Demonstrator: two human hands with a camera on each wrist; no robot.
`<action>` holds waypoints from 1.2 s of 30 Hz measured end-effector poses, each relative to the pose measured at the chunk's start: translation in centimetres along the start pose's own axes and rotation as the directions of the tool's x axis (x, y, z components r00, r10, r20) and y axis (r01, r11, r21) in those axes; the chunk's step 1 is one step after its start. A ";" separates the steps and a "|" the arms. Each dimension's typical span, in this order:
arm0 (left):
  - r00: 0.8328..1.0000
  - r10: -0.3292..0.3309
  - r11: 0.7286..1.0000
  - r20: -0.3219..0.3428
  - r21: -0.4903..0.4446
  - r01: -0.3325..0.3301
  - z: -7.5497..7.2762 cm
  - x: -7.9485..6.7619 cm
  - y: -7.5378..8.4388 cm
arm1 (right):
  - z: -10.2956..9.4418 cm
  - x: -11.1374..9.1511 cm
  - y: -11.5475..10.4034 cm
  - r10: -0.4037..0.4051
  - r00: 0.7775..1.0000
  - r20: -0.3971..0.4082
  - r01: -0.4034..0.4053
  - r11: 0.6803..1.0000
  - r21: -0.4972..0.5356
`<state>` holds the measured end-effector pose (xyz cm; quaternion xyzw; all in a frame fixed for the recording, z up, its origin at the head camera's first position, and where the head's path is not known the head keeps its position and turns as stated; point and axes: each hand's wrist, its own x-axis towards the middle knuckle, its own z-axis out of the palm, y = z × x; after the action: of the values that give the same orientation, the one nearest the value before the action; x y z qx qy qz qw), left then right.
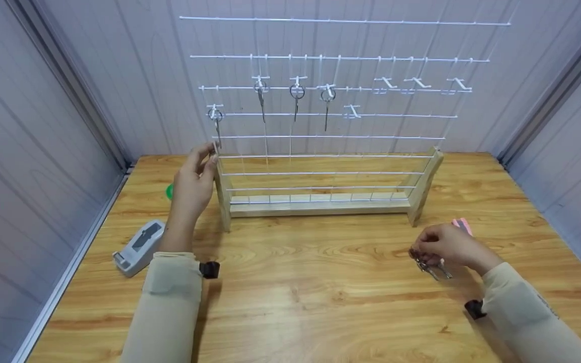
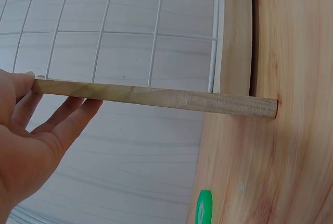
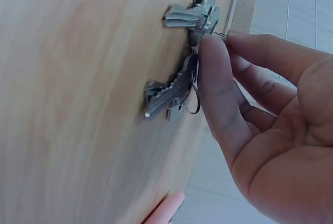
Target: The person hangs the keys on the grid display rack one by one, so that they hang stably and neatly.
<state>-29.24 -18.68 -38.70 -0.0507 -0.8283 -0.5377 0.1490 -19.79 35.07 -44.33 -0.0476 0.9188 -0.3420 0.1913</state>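
Observation:
A white wire grid rack (image 1: pixel 321 173) on a wooden stand (image 1: pixel 321 206) stands at the back of the table. My left hand (image 1: pixel 194 181) holds the top of its left wooden side post (image 2: pixel 156 96), thumb on one side and fingers on the other. Keys on rings (image 1: pixel 262 98) hang from several white hooks on the grid; other hooks (image 1: pixel 416 82) at the right carry none. Low over the table at the right, my right hand (image 1: pixel 449 244) pinches a ring between thumb and finger. A bunch of silver keys (image 3: pixel 179 81) dangles from it.
A grey tape dispenser (image 1: pixel 139 247) sits left of my left forearm. Partly hidden behind the left hand is a green round object (image 2: pixel 204 207). A pink item (image 1: pixel 462 225) lies just behind my right hand. Panelled walls (image 1: pixel 68 75) enclose the wooden table (image 1: pixel 300 302).

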 end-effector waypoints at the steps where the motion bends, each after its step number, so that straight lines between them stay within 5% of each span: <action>1: 1.000 -0.003 1.000 0.001 -0.001 0.003 0.0 0.0 0.0 | 0.0 0.0 0.1 -0.015 1.000 -0.010 0.015 1.000 -0.005; 7: 1.000 -0.009 1.000 0.007 -0.016 0.010 0.0 -0.1 0.0 | 0.3 -0.1 0.4 -0.088 0.994 -0.059 0.089 0.996 0.017; 24: 1.000 0.006 1.000 -0.002 0.002 -0.006 0.0 -0.1 0.3 | 0.7 -0.4 1.1 -0.094 0.994 -0.058 0.107 0.945 0.309; 36: 1.000 -0.014 1.000 0.007 0.006 0.014 0.0 -0.1 0.2 | 0.4 -0.3 -0.3 -0.190 0.980 -0.063 0.194 0.822 0.536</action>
<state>-29.13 -18.61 -38.52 -0.0461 -0.8308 -0.5360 0.1425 -19.38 34.68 -44.31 -0.0829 0.7765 -0.6042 0.1585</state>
